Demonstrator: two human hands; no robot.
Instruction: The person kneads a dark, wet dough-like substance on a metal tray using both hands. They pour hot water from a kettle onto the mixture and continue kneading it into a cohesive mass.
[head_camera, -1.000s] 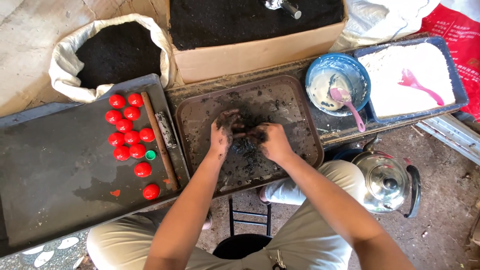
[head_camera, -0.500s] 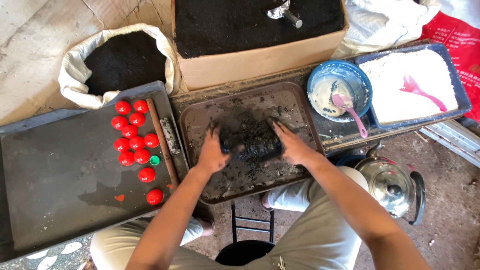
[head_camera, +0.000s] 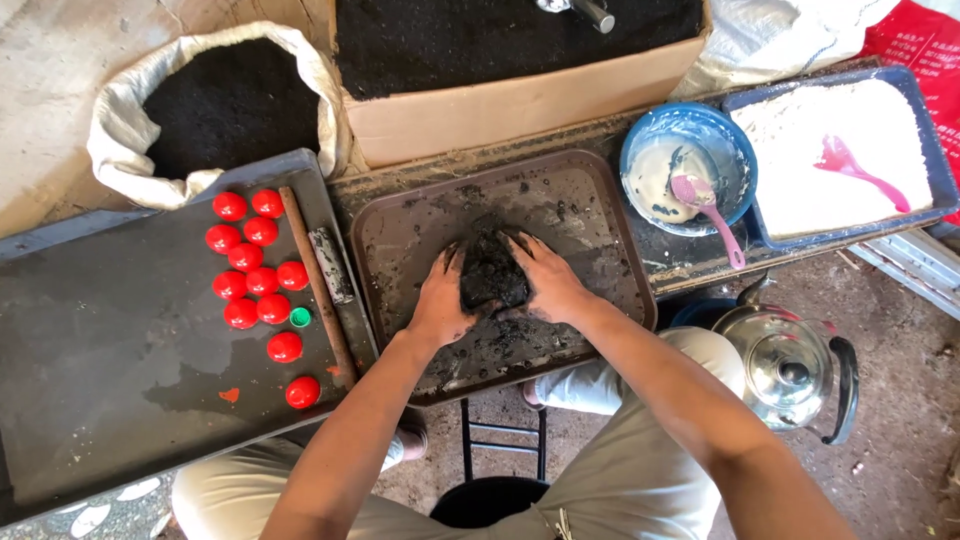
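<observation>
A lump of black, damp dough-like material (head_camera: 491, 272) sits in the middle of a brown tray (head_camera: 590, 200) smeared with dark crumbs. My left hand (head_camera: 442, 300) presses against its left side and my right hand (head_camera: 547, 280) against its right side, fingers spread over the lump and blackened with the material. Both hands cup the lump between them on the tray.
Several red caps (head_camera: 255, 270) and one green cap (head_camera: 300, 317) lie on a grey board (head_camera: 110, 350) beside a wooden stick (head_camera: 318, 285). A sack (head_camera: 225, 105) and a cardboard box (head_camera: 520, 60) hold black powder. A blue bowl (head_camera: 688, 170), white powder tray (head_camera: 830, 160) and kettle (head_camera: 785, 365) stand right.
My hands were spread apart, rolling the material into a long shape half a second ago; they have now come together and gathered it into a compact lump.
</observation>
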